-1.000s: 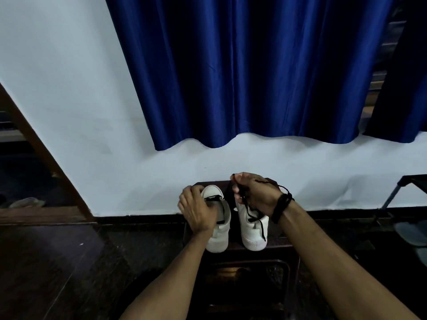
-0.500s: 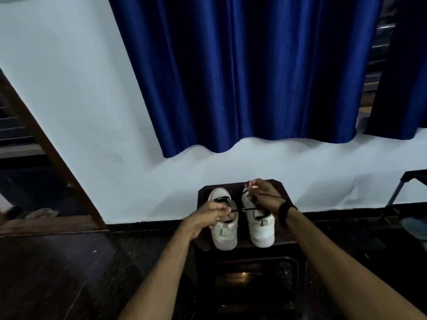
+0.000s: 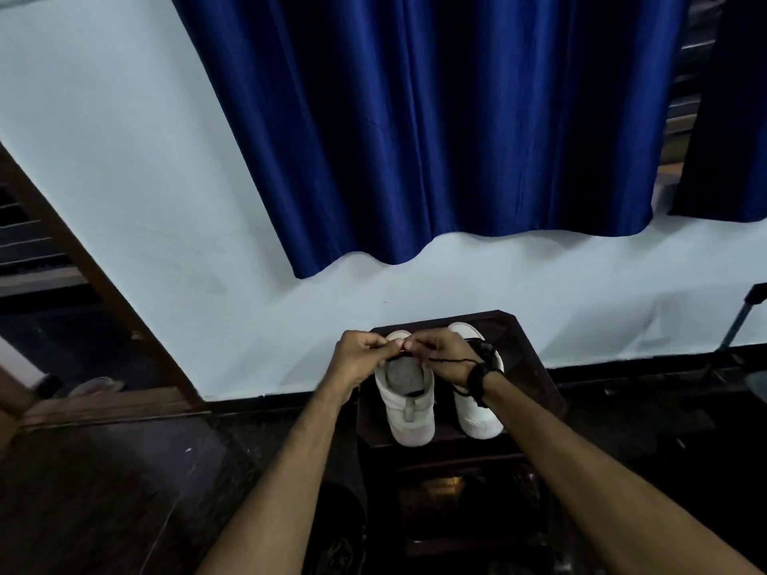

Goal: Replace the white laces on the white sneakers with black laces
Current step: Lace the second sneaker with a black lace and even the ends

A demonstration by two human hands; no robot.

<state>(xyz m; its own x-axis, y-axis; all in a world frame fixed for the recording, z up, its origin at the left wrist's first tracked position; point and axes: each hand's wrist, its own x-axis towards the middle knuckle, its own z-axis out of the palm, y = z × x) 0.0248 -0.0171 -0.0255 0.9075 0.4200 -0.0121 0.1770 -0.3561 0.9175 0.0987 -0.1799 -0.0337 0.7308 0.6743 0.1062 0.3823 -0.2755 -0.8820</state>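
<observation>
White wall, blue curtain (image 3: 436, 118), and below it a dark wooden stool (image 3: 535, 367) carrying two white leather sneakers (image 3: 409, 412). Over the near-left shoe, left hand (image 3: 357, 359) and right hand (image 3: 446, 359) both pinch a thin black lace (image 3: 450, 360). Threading looks underway; next, feed the tip through an eyelet.

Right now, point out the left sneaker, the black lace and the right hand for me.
left sneaker (image 3: 409, 425): head view, on its white heel.
black lace (image 3: 450, 360): head view, on the strand trailing beside the wrist.
right hand (image 3: 442, 354): head view, on its back.
</observation>
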